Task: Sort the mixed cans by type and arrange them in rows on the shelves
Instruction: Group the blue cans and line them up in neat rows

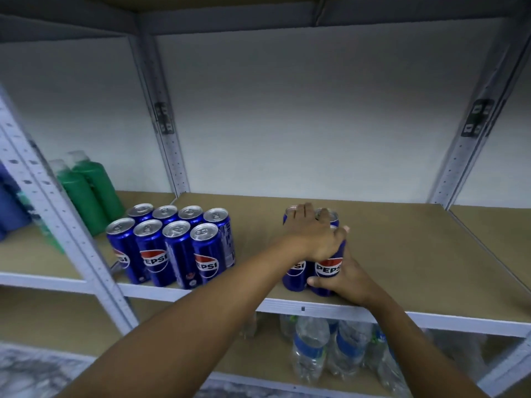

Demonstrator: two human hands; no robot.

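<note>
big metal shelf unit (301,308) with tan boards fills the view. on the middle board there's a block of eight blue pepsi cans (172,245), two rows of four, upright and packed tight, sitting left of centre near the front edge. right of that, well apart, a smaller cluster of four cans (296,271) stands upright too. left hand (313,239) is draped over the tops of that cluster, fingers spread across the back ones. right hand (344,278) is wrapped round the front right can (327,268) low down, thumb across its base. water bottles (310,346) on the board below, green bottles (86,191) at far left behind the post.
</note>
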